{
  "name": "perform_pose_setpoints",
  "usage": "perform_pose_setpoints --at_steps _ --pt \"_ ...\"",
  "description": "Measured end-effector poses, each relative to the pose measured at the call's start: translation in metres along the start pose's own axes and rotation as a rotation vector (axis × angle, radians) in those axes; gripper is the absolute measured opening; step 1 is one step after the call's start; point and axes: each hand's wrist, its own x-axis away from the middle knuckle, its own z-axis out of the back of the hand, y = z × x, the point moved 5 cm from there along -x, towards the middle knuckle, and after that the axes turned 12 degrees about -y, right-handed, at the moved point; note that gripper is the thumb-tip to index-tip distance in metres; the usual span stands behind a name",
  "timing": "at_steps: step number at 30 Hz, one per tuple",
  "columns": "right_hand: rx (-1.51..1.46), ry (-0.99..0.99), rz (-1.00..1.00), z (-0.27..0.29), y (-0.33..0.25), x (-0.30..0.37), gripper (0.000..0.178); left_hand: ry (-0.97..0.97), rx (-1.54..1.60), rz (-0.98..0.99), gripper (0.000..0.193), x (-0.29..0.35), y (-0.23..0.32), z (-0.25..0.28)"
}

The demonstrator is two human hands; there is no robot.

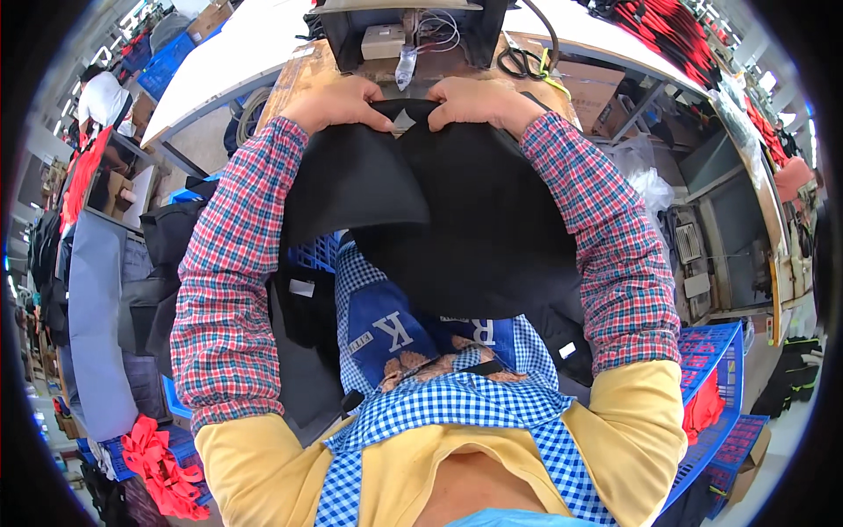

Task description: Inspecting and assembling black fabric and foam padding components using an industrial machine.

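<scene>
While both our arms curve forward, our left hand [338,104] and our right hand [481,101] sit close together, a small gap between them, at the top edge of a black cloth [483,220]. Our left fingers are drawn in, the thumb nearly meeting the fingertips, with the cloth's edge pinched between. Our right fingers make the same sort of pinch a little way along that edge; how the farther fingertips of either hand lie behind the cloth, we cannot tell. Between our thumbs we see a small pale patch [403,120], though we cannot make out what it is.

The cloth hangs from our hands toward us and over our lap, its top edge near the wooden bench [299,77] and a flap lying across its left part. It hides some of our blue checked apron [465,400]. We wear plaid sleeves [237,228] on both forearms.

Just beyond our hands stands a dark housing [487,39] with a pale box [384,41] and thin white wires [439,31] inside. To the right of it we have black scissors [524,63] near a yellow strip [555,82]. A white table [224,75] stands farther off to our left. Low on our right, a blue crate [731,342] holds red cloth [705,408]
</scene>
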Motion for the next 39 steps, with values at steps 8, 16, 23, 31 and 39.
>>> perform_pose_setpoints --at_steps 8,16,23,31,39 --pt "0.003 0.009 0.027 0.019 0.013 -0.022 0.048 0.061 0.067 0.010 0.040 -0.013 -0.003 0.013" --pt "0.023 0.061 0.063 0.026 0.013 -0.027 0.049 0.151 0.089 -0.085 0.037 -0.023 -0.018 0.020" --pt "0.066 0.089 0.088 0.035 0.013 -0.033 0.048 0.178 0.069 -0.125 0.033 -0.031 -0.020 0.029" --pt "0.094 0.033 0.073 0.040 0.015 -0.034 0.049 0.216 0.068 -0.114 0.039 -0.038 -0.022 0.031" --pt "0.506 0.425 -0.340 0.173 0.120 0.100 0.050 0.509 0.195 0.144 0.042 0.060 -0.113 0.082"
